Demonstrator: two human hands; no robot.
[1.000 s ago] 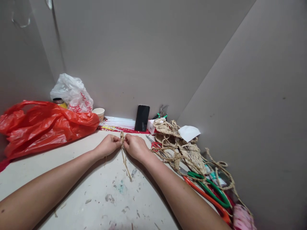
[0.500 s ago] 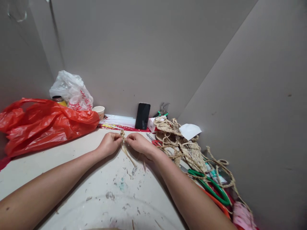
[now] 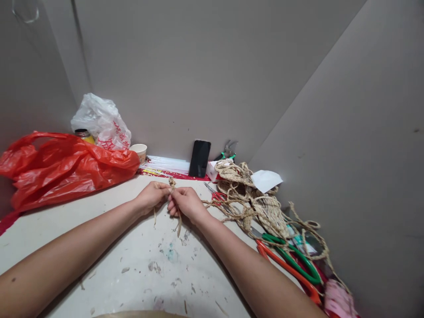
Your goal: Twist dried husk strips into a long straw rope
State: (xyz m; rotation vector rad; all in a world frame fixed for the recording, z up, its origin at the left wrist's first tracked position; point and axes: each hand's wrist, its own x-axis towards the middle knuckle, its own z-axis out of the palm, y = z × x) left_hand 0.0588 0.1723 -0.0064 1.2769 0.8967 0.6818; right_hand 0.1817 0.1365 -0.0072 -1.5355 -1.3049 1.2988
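Both my hands meet over the far middle of the white tabletop [image 3: 139, 256]. Between their fingertips is a small knotted piece of straw-coloured fibre cord [image 3: 172, 182], its knot poking up above the fingers. My left hand [image 3: 154, 196] pinches it from the left, with a thin strand hanging below. My right hand [image 3: 185, 203] is closed on it from the right, fingers curled, and a flat loose end dangles beneath. The part of the cord inside the fingers is hidden.
To the right lies a heap of braided rope [image 3: 268, 212], with red-handled scissors [image 3: 218, 196] and green-handled shears [image 3: 298, 260] beside it. A phone [image 3: 199, 158] leans on the wall. At left are a red plastic bag [image 3: 76, 163] and a paper cup [image 3: 139, 152].
My hands have drawn closer together at the knot. My right fingers have curled further under, and the loose ends that hung together now hang apart, one below each hand.
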